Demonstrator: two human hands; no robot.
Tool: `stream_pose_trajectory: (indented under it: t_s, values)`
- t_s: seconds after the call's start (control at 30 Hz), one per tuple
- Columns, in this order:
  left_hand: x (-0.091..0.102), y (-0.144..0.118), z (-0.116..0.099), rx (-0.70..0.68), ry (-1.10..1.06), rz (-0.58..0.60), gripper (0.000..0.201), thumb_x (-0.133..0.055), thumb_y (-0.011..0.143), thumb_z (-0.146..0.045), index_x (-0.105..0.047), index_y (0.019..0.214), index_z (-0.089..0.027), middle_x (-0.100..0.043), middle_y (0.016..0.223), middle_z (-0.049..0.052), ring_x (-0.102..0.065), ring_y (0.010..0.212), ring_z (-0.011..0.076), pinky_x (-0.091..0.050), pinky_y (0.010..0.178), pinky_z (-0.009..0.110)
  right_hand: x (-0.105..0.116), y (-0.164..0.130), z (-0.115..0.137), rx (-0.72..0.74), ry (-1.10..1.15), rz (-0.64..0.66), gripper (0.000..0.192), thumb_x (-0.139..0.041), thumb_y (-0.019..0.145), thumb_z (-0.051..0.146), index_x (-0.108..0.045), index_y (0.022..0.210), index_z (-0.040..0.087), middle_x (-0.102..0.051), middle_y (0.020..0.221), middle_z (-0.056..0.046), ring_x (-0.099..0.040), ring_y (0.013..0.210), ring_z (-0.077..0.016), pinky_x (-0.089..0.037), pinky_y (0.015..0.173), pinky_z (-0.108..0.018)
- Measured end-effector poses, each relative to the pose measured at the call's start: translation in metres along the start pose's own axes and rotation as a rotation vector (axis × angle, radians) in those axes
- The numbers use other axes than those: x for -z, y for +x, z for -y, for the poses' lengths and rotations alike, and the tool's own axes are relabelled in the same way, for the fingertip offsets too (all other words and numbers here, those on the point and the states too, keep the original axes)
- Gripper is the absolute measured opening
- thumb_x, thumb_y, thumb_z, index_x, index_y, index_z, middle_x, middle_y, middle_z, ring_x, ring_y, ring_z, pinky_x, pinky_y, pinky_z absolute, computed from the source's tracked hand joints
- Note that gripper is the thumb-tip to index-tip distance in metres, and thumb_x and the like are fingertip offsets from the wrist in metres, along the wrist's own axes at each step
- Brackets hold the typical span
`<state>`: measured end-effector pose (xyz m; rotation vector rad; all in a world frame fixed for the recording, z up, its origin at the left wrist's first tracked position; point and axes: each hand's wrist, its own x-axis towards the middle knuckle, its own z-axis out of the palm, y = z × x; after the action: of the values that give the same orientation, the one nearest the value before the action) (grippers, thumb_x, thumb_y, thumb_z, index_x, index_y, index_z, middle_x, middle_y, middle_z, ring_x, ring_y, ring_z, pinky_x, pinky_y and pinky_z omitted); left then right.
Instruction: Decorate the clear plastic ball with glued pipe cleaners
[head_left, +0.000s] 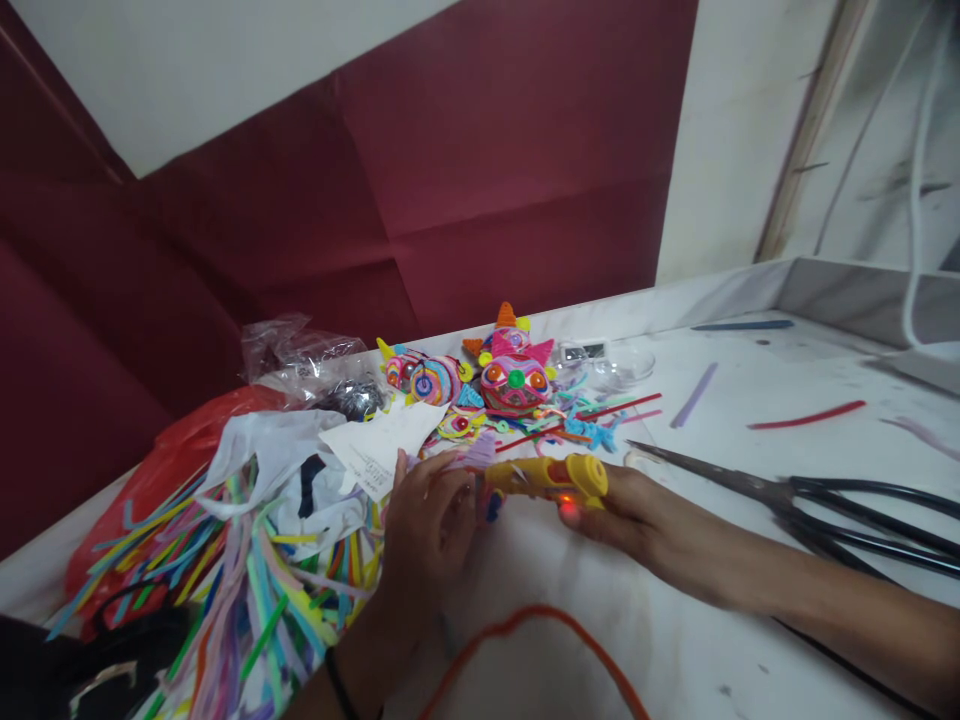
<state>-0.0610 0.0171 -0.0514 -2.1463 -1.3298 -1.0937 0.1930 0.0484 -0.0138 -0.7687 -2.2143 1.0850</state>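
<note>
A yellow glue gun [551, 478] is gripped in the right hand [626, 510], nozzle aimed at a lilac strip [457, 459] pinched by the left hand [427, 525] near the table's [750, 480] middle, steadied for gluing.

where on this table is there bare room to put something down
Bare marble lies in front of the hands, between the right hand and the orange cord. Another patch sits beyond the scissors, around the red strip. Crowded: the paper-strip pile at left and the colourful figures behind.
</note>
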Motion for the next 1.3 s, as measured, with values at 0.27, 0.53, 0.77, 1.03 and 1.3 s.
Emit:
stream_pose_trajectory:
  t_s: [0.27,0.53,0.77,1.03,1.3]
  values:
    - [0.0,0.001,-0.0004,-0.021,0.021,-0.011,0.017,-0.055,0.091,-0.016,-0.062,0.104,-0.025,-0.069,0.112,0.006,-0.068,0.104,0.0219,-0.03,0.115,0.064,-0.0001,0.0011,-0.0017,-0.012,0.033,-0.026,0.049,-0.05,0.097,0.049,-0.059,0.138,0.024,-0.068,0.13,-0.008,-0.063,0.113,-0.0304,-0.05,0.099,-0.043]
    - [0.0004,0.0004,-0.0002,-0.028,0.036,0.0,0.018,-0.056,0.091,-0.016,-0.062,0.104,-0.025,-0.069,0.113,0.007,-0.068,0.106,0.0225,-0.03,0.116,0.064,0.0007,0.0007,-0.0005,-0.024,0.04,-0.006,0.05,-0.048,0.097,0.048,-0.058,0.14,0.024,-0.068,0.131,-0.007,-0.063,0.113,-0.0293,-0.049,0.099,-0.041]
    - [0.0009,-0.001,0.0015,-0.025,0.044,0.022,0.019,-0.056,0.091,-0.016,-0.062,0.107,-0.025,-0.068,0.115,0.008,-0.067,0.108,0.0238,-0.03,0.114,0.066,0.0012,0.0014,0.0004,0.001,0.079,-0.024,0.051,-0.05,0.097,0.048,-0.057,0.141,0.024,-0.063,0.139,-0.008,-0.056,0.128,-0.0316,-0.043,0.109,-0.047]
    - [0.0011,-0.0021,0.002,-0.023,0.039,0.023,0.019,-0.056,0.091,-0.015,-0.062,0.106,-0.026,-0.068,0.115,0.008,-0.066,0.109,0.0227,-0.028,0.116,0.064,-0.0004,0.0032,-0.003,-0.013,0.088,-0.023,0.05,-0.05,0.097,0.048,-0.058,0.14,0.024,-0.065,0.137,-0.008,-0.06,0.122,-0.0309,-0.046,0.106,-0.048]
    - [0.0006,-0.0021,0.0015,-0.016,0.028,0.026,0.02,-0.057,0.091,-0.015,-0.062,0.107,-0.026,-0.067,0.117,0.007,-0.066,0.109,0.0226,-0.026,0.117,0.064,0.0015,0.0016,-0.0018,0.019,0.128,-0.024,0.049,-0.052,0.097,0.049,-0.059,0.139,0.025,-0.064,0.139,-0.007,-0.057,0.127,-0.0318,-0.043,0.109,-0.048]
